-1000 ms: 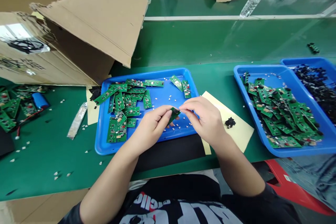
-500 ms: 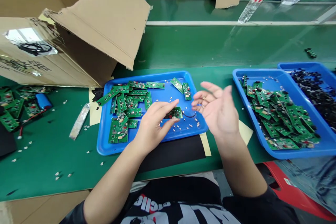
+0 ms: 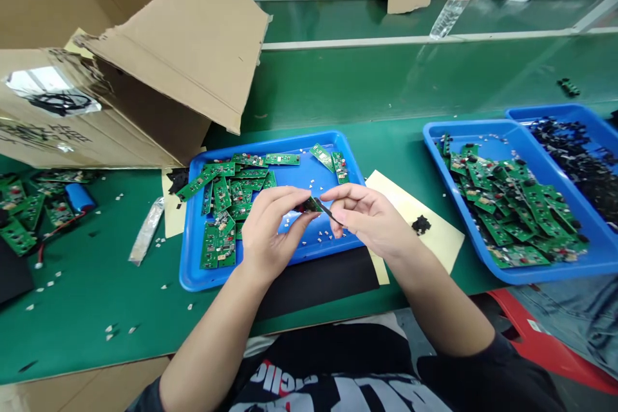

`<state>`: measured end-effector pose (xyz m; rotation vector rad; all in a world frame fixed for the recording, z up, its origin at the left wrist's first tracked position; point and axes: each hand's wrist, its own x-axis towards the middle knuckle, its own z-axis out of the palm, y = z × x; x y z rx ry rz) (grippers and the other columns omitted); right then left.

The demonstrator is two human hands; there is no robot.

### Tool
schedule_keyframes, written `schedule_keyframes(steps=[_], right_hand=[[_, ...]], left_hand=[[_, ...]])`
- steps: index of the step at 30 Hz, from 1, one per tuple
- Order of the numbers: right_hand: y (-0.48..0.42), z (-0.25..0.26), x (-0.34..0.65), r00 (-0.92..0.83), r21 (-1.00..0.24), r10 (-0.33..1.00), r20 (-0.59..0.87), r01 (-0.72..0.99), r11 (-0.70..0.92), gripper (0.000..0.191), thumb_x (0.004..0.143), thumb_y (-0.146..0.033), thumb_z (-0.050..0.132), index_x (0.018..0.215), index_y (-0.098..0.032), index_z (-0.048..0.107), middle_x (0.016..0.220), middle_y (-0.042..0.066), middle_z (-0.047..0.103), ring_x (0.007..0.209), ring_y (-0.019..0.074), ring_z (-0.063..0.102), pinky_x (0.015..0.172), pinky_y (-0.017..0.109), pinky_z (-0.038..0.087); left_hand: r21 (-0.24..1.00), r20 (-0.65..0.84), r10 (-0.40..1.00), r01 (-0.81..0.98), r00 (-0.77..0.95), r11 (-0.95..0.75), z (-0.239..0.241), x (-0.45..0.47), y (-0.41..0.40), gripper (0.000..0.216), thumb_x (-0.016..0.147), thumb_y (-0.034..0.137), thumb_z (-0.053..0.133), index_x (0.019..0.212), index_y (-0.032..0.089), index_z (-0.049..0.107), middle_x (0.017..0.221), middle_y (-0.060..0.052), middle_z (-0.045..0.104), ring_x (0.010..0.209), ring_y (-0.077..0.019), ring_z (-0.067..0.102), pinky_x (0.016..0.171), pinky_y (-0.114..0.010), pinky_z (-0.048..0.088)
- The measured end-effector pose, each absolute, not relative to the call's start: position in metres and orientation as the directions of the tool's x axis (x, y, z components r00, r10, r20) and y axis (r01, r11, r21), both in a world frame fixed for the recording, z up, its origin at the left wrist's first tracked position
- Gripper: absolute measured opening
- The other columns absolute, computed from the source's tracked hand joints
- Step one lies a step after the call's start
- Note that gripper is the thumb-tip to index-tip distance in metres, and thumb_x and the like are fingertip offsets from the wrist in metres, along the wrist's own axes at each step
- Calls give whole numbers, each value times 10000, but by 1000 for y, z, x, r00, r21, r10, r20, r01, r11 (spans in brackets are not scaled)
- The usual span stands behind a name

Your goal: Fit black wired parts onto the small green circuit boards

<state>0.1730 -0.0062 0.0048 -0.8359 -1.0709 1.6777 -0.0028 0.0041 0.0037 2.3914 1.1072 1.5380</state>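
Note:
My left hand (image 3: 273, 225) is closed on a small green circuit board (image 3: 313, 205), held above the front of a blue tray (image 3: 294, 170). Fingers cover most of the board. At its right end, my right hand (image 3: 364, 215) pinches a thin black piece (image 3: 331, 212) that slants down from the board; whether it is a wire or a strip is hard to tell. Below the hands, the tray holds a pile of green circuit boards (image 3: 222, 193) on its left side, two boards near its far right corner, and several tiny white bits (image 3: 326, 235).
An open cardboard box (image 3: 183, 38) leans over the back left. To the right stand a blue tray of circuit boards (image 3: 521, 212) and another of black parts (image 3: 574, 154). Yellowish paper (image 3: 439, 241) bears a black clump (image 3: 421, 225). Loose boards (image 3: 29, 212) lie far left.
My right hand has come left from an open, raised pose and now pinches the thin black piece at the board. My left hand keeps holding the board, now tilted. The yellowish paper has come into view.

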Motion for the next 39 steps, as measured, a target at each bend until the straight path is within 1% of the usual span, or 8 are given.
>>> schedule_keyframes(steps=[4, 10, 16, 21, 26, 29, 35, 39], right_hand=[[-5, 4, 170, -271, -943, 962, -41, -308, -127, 169, 740, -178, 653, 907, -173, 632, 617, -46, 612, 544, 84, 586, 550, 238, 517], [-8, 6, 165, -225, -967, 974, -24, -243, -80, 154, 727, -206, 655, 870, -169, 610, 614, -40, 607, 550, 95, 601, 543, 239, 527], [-13, 6, 164, -132, -988, 984, 117, -118, 102, 143, 770, -180, 612, 913, -182, 611, 723, -8, 639, 653, 102, 622, 593, 225, 528], [-16, 5, 157, 11, -942, 948, 319, 111, 316, 145, 788, -178, 577, 928, -213, 577, 789, 1, 650, 689, 123, 630, 648, 261, 543], [-15, 2, 154, 28, -757, 822, 569, 407, 510, 96, 831, -178, 542, 909, -227, 568, 763, 9, 649, 659, 140, 627, 653, 289, 545], [-14, 1, 157, -67, -691, 801, 595, 466, 553, 128, 845, -165, 519, 952, -221, 560, 777, 17, 646, 683, 150, 629, 669, 299, 543], [-13, 2, 161, -124, -629, 770, 626, 503, 593, 149, 850, -116, 493, 949, -207, 557, 822, 37, 654, 704, 153, 630, 667, 296, 533], [-14, 1, 159, -212, -506, 729, 651, 594, 625, 128, 865, -112, 484, 868, -205, 571, 750, 37, 636, 687, 169, 599, 636, 309, 499]], left_hand=[[580, 687, 701, 438, 192, -688, 0, -2, 2, 290, 767, 215, 708, 1039, 212, 606, 924, -46, 663, 878, -171, 629, 749, -300, 546], [818, 522, 830, 160, 195, -552, -6, 0, 1, 337, 743, 237, 730, 1061, 213, 620, 937, -56, 622, 886, -167, 618, 766, -295, 557], [902, 422, 869, -21, 258, -432, -5, 2, 1, 403, 750, 210, 721, 1137, 263, 621, 998, -43, 617, 933, -148, 632, 796, -256, 559], [918, 381, 886, 8, 264, -397, -2, 6, -2, 351, 777, 238, 694, 1121, 222, 628, 1009, -68, 651, 911, -161, 649, 771, -253, 566], [907, 341, 907, 168, 247, -387, 1, 9, -6, 307, 857, 209, 580, 1161, 203, 613, 890, -42, 684, 704, -102, 632, 623, -185, 537], [903, 340, 911, 191, 232, -386, 1, 9, -6, 306, 862, 166, 550, 1157, 202, 619, 781, -7, 665, 591, -66, 577, 553, -153, 501], [881, 365, 905, 233, 219, -412, 1, 8, -3, 210, 808, 151, 597, 1007, 163, 661, 790, -14, 686, 614, -72, 620, 578, -144, 523], [823, 392, 889, 342, 234, -453, 0, 8, -3, 149, 795, 160, 597, 929, 163, 662, 736, 4, 687, 567, -65, 619, 559, -137, 526]])
